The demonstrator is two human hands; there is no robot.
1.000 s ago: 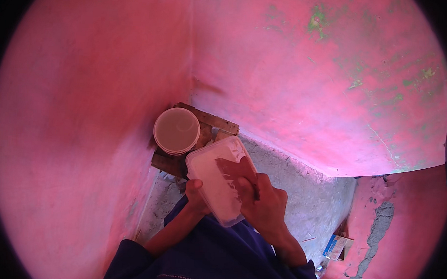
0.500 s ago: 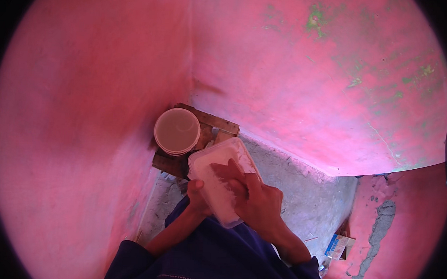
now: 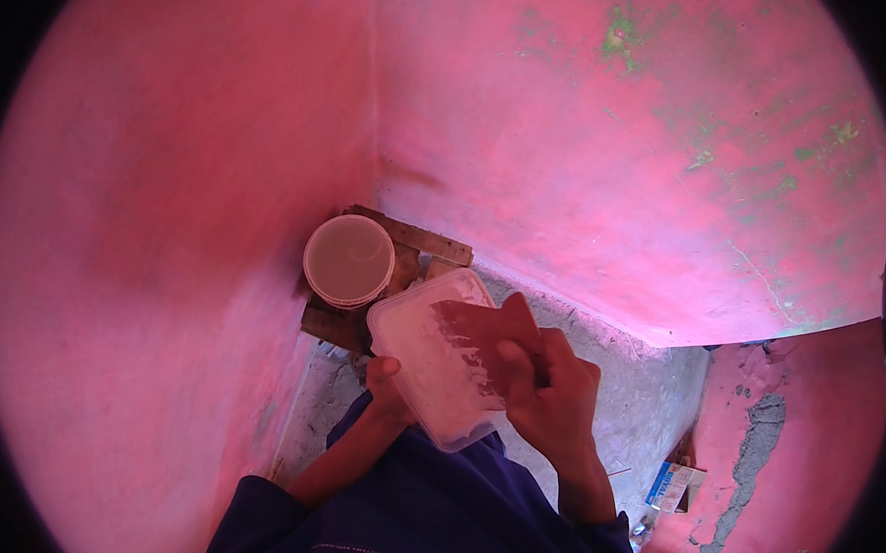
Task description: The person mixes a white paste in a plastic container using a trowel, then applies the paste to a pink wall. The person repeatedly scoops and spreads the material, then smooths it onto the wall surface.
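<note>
My left hand (image 3: 390,398) is closed on the near left edge of a clear plastic tub (image 3: 453,441), thumb up over the rim. Pale, smooth paste (image 3: 415,349) covers much of what shows inside, with a ragged edge toward the right. In my right hand (image 3: 558,405) is a flat putty scraper (image 3: 495,330), gripped between thumb and fingers. It slants across the right side of the tub, its blade over the paste; part of the blade may be coated, which I cannot tell.
A round bucket (image 3: 350,258) stands on a wooden pallet (image 3: 430,240) in the corner between pink walls (image 3: 171,166). Rough grey floor (image 3: 636,394) lies ahead and right. At the lower right are a small carton (image 3: 673,487) and a wall with a grey patch (image 3: 751,468).
My right hand has moved right with the scraper and turned, so more of the blade shows. The paste's ragged edge is now farther right. My left hand and the tub have barely moved.
</note>
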